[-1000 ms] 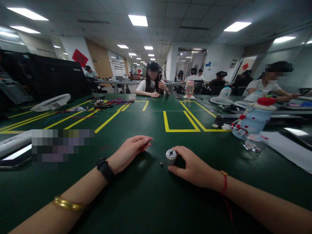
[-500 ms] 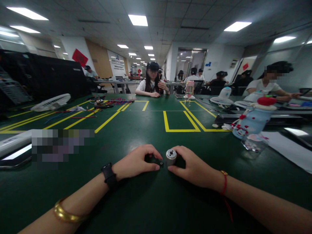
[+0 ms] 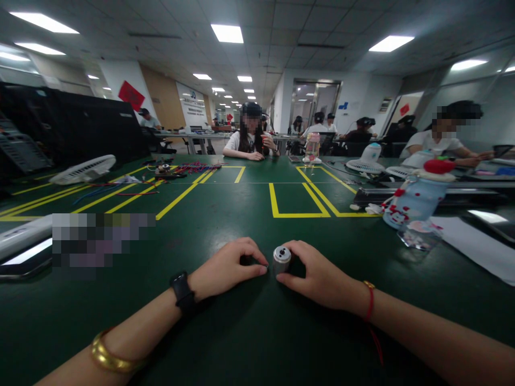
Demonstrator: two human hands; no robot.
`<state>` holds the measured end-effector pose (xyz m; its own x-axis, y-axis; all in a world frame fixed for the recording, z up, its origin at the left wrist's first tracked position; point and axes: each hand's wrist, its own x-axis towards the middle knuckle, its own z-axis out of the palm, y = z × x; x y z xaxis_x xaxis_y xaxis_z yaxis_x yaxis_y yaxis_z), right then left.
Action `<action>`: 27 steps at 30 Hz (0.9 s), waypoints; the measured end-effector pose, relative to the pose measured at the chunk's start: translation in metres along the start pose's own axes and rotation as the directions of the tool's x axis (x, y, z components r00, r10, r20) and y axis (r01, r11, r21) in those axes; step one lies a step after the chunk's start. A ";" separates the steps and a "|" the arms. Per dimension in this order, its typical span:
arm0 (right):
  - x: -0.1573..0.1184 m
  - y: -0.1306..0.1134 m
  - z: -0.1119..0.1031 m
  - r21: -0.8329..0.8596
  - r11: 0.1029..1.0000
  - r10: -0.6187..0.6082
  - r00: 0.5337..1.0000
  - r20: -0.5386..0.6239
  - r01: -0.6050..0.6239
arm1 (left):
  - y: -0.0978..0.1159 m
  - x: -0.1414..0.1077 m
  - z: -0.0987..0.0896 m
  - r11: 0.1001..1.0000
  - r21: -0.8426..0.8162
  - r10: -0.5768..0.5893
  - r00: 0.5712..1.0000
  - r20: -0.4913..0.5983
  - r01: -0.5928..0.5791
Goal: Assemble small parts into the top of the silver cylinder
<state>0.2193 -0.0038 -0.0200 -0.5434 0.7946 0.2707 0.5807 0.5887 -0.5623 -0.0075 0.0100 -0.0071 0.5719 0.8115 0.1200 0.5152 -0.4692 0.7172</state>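
Observation:
A short silver metal cylinder [image 3: 281,261] with dark holes in its top face stands upright on the green table [image 3: 225,343]. The thumb and fingers of my right hand [image 3: 311,273] are wrapped round its right side. Just left of the cylinder, my left hand [image 3: 229,268] pinches a tiny nut-like part [image 3: 266,267] between thumb and fingertips; the fingers cover most of it. The left hand and the cylinder are a small gap apart.
A light blue bottle [image 3: 418,195] with a red top stands at the right, near white paper [image 3: 478,249]. Loose wires [image 3: 197,168] and a white fan [image 3: 84,169] lie at the left. A person [image 3: 251,134] sits across the table.
The fingertips of my left hand have closed on the tiny part that lay between them on the table. My right hand stays round the cylinder.

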 end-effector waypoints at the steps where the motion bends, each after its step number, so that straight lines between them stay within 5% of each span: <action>1: 0.000 0.000 0.000 -0.004 1.000 -0.001 1.000 0.001 0.001 | 0.001 0.000 -0.001 1.000 -0.008 -0.014 1.000 -0.016 0.014; 6: 0.001 0.000 0.000 -0.018 1.000 -0.012 1.000 0.008 0.012 | 0.012 0.002 -0.005 0.998 -0.036 -0.058 0.988 -0.145 0.053; 15: 0.001 0.000 0.002 -0.003 1.000 -0.026 1.000 -0.007 0.026 | 0.035 0.006 0.004 0.997 -0.044 0.043 0.941 -0.336 -0.061; 27: 0.002 0.002 0.003 -0.032 0.999 -0.034 0.999 -0.009 0.034 | 0.037 0.009 0.008 0.996 -0.005 0.084 0.952 -0.295 -0.090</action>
<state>0.2174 -0.0020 -0.0233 -0.5576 0.7754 0.2964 0.5811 0.6196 -0.5277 0.0224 -0.0028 0.0152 0.3991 0.8356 0.3776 0.4589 -0.5385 0.7067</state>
